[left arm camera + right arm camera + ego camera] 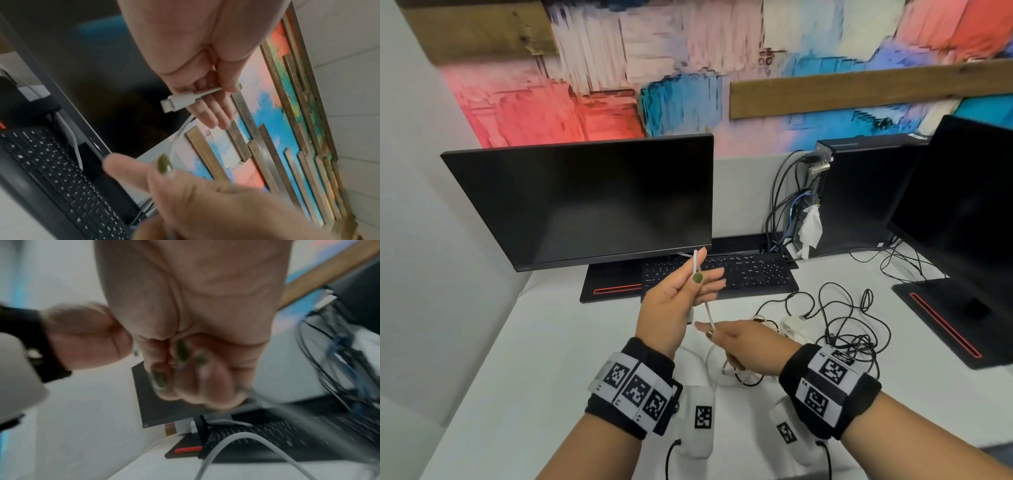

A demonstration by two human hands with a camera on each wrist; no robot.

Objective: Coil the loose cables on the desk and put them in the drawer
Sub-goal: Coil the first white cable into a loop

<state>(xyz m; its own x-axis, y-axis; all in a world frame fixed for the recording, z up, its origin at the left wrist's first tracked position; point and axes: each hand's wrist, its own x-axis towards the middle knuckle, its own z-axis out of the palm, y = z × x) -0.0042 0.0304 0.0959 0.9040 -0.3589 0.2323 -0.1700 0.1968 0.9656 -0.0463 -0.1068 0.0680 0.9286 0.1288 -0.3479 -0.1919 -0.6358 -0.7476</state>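
Note:
My left hand [702, 277] is raised over the desk and pinches a white cable [708, 310] between thumb and fingers. In the left wrist view the cable's white connector [180, 100] sticks out past the fingers. The cable runs down into my right hand [714, 334], which grips it just below with its fingers curled into a fist [191, 369]. More white cable [236, 436] loops loosely onto the desk under the hands. A tangle of black cables [842, 325] lies on the desk to the right. No drawer is in view.
A dark monitor [585, 202] and a black keyboard [739, 274] stand behind the hands. A black PC tower [859, 192] with plugged-in leads and a second monitor [969, 205] are at the right. The white desk [534, 359] is bare on the left.

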